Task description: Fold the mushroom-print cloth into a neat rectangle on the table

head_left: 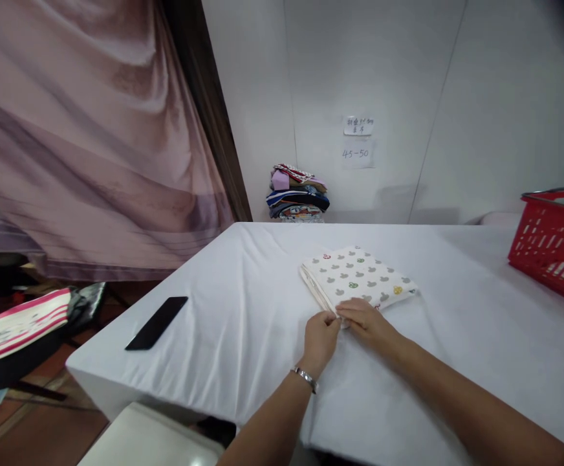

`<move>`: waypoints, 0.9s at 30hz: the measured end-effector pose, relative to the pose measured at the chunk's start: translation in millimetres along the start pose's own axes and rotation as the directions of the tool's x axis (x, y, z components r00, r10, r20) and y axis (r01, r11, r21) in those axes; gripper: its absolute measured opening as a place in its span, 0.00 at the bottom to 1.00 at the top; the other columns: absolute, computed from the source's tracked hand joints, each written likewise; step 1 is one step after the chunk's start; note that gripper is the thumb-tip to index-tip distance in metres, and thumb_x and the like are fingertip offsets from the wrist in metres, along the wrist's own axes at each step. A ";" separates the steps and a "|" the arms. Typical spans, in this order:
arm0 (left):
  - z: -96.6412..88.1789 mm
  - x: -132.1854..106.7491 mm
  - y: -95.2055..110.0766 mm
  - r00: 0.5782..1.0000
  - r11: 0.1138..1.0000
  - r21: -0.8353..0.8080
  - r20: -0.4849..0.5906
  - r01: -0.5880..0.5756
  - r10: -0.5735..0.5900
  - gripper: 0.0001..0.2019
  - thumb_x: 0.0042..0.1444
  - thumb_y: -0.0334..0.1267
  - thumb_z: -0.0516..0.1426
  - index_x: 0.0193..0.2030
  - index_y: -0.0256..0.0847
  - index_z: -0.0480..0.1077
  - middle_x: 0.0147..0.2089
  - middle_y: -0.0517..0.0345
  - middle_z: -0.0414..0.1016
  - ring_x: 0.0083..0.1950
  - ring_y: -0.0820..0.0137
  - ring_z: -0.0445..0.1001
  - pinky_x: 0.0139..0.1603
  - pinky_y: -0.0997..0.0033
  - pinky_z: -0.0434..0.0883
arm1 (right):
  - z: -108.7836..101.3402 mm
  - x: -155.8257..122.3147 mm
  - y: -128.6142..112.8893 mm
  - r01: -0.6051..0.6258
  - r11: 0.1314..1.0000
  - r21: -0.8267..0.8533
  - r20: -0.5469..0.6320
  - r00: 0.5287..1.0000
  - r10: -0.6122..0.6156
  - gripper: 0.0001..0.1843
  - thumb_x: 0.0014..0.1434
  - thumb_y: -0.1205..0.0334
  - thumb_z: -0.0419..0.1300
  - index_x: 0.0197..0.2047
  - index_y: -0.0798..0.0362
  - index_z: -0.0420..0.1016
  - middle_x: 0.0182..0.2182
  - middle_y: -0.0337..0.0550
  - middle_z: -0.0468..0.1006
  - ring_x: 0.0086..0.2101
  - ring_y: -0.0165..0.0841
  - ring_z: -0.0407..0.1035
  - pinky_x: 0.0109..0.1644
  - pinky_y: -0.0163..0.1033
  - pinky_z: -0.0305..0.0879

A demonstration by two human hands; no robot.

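A folded white cloth (345, 275) printed with grey, green, red and yellow motifs lies on the white-covered table, several layers showing along its left edge. At the cloth's near corner, my left hand (321, 336) is closed, pinching the edge between thumb and fingers. My right hand (367, 321) meets it there, its fingers over the top of the same corner and its thumb tucked low. Both hands almost touch. A silver bracelet (305, 378) circles my left wrist.
A black flat object (156, 323) lies at the table's left. Folded fabrics (297, 194) are stacked beyond the far edge, by a wall with paper notes (358, 154). A red basket (553, 243) stands right. A pale stool (146, 437) is at the near left, a pink curtain (92, 129) behind.
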State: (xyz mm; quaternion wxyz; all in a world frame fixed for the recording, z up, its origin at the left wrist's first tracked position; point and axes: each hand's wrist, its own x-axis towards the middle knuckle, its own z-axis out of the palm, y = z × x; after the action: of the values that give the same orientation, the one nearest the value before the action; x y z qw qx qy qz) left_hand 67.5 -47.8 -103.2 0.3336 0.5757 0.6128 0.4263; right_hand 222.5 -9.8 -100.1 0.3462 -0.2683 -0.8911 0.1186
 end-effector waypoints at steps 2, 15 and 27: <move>-2.7 0.9 2.0 0.999 0.999 -0.036 0.029 0.036 -0.035 0.08 0.47 0.35 0.52 0.21 0.39 0.67 0.22 0.63 0.68 0.27 0.74 0.65 0.30 0.76 0.60 | 1.5 -1.3 -0.2 -0.045 0.999 0.023 -0.003 0.999 0.045 0.15 0.61 0.64 0.50 0.48 0.46 0.72 0.43 0.46 0.77 0.45 0.39 0.69 0.50 0.49 0.64; -5.3 18.6 -5.6 0.968 0.960 -0.133 0.096 0.245 -0.233 0.14 0.51 0.43 0.51 0.19 0.39 0.65 0.13 0.65 0.60 0.17 0.76 0.60 0.21 0.76 0.57 | 5.9 4.2 -5.6 -0.433 0.866 0.251 -0.174 0.860 0.480 0.17 0.58 0.59 0.51 0.49 0.50 0.71 0.41 0.44 0.77 0.42 0.37 0.70 0.44 0.44 0.68; -5.4 38.7 -6.6 0.976 0.975 -0.033 -0.005 0.218 -0.218 0.10 0.49 0.38 0.55 0.20 0.38 0.69 0.18 0.61 0.68 0.26 0.73 0.69 0.28 0.76 0.62 | 3.4 45.2 -21.9 -0.526 0.799 -0.293 0.021 0.832 0.555 0.10 0.53 0.64 0.55 0.22 0.50 0.72 0.23 0.41 0.76 0.26 0.33 0.67 0.28 0.35 0.52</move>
State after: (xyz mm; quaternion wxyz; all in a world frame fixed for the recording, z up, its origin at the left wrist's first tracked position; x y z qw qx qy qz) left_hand 55.5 -10.0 -103.8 0.3850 0.4979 0.6666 0.3993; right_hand 183.7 -2.6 -68.8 0.2093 -0.5501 -0.8020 0.1015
